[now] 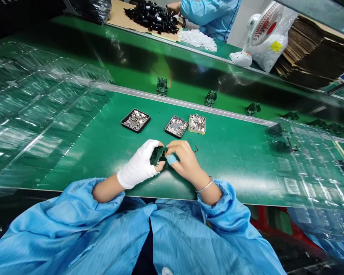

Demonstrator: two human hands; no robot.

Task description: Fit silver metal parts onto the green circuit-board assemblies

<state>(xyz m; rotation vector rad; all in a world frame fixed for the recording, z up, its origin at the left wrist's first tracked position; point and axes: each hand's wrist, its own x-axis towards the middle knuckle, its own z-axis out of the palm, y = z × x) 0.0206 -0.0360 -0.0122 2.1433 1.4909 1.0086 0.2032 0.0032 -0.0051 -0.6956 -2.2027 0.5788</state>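
My left hand (141, 162), in a white glove with bare fingertips, is closed around a green circuit board assembly (159, 154) above the bench's front part. My right hand (185, 160) has a light blue cover on one finger and a bracelet at the wrist. Its fingers are pinched together at the right side of the board; whatever lies between them is hidden. Just beyond my hands stand three shallow trays of small shiny metal parts: a left tray (135, 120), a middle tray (176, 126) and a right tray (197, 124).
A small reddish-brown bent piece (196, 148) lies right of my hands. Clear plastic trays (46, 103) cover the left side, and more clear trays (304, 160) the right. Beyond a metal rail (183, 102), several circuit boards (210, 98) sit on a green strip. A co-worker's sleeve (203, 13) and a fan (260, 30) are behind.
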